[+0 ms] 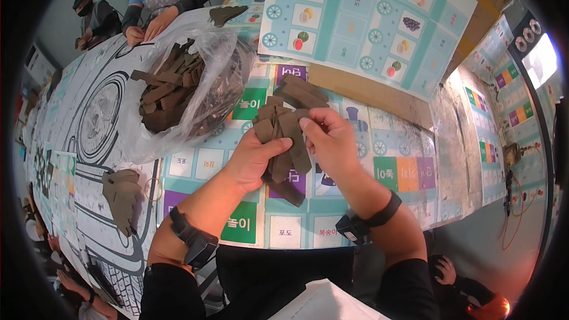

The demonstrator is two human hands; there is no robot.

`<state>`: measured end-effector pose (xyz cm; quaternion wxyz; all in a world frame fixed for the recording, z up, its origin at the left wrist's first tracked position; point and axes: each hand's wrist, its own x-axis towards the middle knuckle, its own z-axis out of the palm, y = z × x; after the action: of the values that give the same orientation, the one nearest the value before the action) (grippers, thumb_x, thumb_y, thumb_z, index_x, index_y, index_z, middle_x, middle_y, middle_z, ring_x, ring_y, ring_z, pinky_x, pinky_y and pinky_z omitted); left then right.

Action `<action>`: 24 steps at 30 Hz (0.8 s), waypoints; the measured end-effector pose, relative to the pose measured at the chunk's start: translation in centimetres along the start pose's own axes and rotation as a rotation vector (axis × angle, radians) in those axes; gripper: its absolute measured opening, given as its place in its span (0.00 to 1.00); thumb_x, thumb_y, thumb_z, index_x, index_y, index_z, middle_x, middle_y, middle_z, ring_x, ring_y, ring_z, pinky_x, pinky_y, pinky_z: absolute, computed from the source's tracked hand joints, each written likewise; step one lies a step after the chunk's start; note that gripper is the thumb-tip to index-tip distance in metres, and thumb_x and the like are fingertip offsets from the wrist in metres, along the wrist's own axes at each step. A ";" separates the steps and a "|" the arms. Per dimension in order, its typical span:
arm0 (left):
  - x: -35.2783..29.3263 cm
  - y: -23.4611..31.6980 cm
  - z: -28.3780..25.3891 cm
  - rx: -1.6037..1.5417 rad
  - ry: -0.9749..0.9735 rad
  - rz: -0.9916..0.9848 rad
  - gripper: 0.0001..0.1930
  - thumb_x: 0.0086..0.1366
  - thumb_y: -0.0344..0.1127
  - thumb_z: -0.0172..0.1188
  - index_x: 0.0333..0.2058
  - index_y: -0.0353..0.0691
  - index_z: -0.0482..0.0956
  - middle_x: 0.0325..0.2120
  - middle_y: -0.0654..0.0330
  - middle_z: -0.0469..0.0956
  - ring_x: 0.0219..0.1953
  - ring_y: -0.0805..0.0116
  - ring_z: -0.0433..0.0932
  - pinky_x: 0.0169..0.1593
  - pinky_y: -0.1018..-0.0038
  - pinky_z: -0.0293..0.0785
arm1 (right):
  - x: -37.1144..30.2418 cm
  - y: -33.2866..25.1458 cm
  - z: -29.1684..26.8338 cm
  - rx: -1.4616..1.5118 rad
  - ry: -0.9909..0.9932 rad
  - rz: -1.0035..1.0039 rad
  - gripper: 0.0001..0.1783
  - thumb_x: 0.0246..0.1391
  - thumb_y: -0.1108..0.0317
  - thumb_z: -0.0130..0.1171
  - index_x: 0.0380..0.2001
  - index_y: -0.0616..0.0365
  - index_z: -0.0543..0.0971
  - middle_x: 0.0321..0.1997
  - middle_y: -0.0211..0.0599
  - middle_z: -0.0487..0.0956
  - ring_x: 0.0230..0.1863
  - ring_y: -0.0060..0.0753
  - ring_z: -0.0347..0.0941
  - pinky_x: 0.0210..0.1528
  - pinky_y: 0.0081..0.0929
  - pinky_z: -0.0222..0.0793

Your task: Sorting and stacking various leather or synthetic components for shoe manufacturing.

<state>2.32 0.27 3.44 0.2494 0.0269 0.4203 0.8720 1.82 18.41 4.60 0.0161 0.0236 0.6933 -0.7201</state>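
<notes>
A fanned bundle of dark brown fabric strips point(277, 127) is gripped by my left hand point(256, 157), with the thumb pressed across its front. My right hand point(328, 136) pinches the end of one strip at the bundle's right side between thumb and fingers. Just beyond my hands lies a small pile of the same strips point(300, 92) on the table. To the left stands a clear plastic bag point(231, 77), its mouth wide and full of loose brown strips point(172, 86).
A fanned stack of brown pieces point(122, 198) lies at the left beside a thin ring, another small stack point(227, 15) at the back. A cardboard box point(367, 92) with a printed sheet point(367, 18) stands at the far right. Co-workers sit across the table point(169, 0) and along its left side.
</notes>
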 end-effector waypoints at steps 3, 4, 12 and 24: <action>-0.1 -0.1 0.2 0.021 0.028 0.007 0.18 0.66 0.22 0.60 0.55 0.37 0.74 0.45 0.60 0.81 0.45 0.68 0.82 0.50 0.68 0.81 | 0.4 0.4 -0.1 0.142 0.043 -0.092 0.09 0.65 0.71 0.60 0.44 0.62 0.74 0.30 0.32 0.78 0.26 0.21 0.76 0.27 0.21 0.72; -0.2 0.1 0.2 0.019 0.018 0.003 0.18 0.66 0.22 0.59 0.54 0.37 0.75 0.45 0.60 0.81 0.44 0.68 0.82 0.49 0.67 0.81 | 0.5 0.3 -0.1 0.142 0.042 -0.093 0.09 0.65 0.71 0.60 0.44 0.62 0.74 0.30 0.32 0.78 0.26 0.21 0.76 0.27 0.21 0.72; 0.1 0.3 -0.5 -0.004 0.073 0.051 0.19 0.64 0.22 0.59 0.55 0.34 0.73 0.46 0.55 0.81 0.44 0.64 0.83 0.46 0.65 0.84 | 0.8 -2.1 -1.6 0.252 0.218 -0.243 0.13 0.64 0.78 0.52 0.50 0.65 0.67 0.44 0.46 0.75 0.34 0.37 0.82 0.35 0.31 0.81; 0.2 0.2 -0.1 -0.033 0.062 0.078 0.17 0.65 0.23 0.62 0.52 0.37 0.77 0.44 0.58 0.82 0.43 0.63 0.82 0.48 0.62 0.82 | -0.2 -0.3 0.2 0.395 -0.027 -0.056 0.19 0.64 0.76 0.55 0.58 0.61 0.70 0.46 0.44 0.81 0.42 0.37 0.84 0.35 0.26 0.76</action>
<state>2.07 0.18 3.44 0.2023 0.0121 0.4119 0.8884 2.02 18.19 4.91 0.0003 -0.0026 0.5388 -0.8424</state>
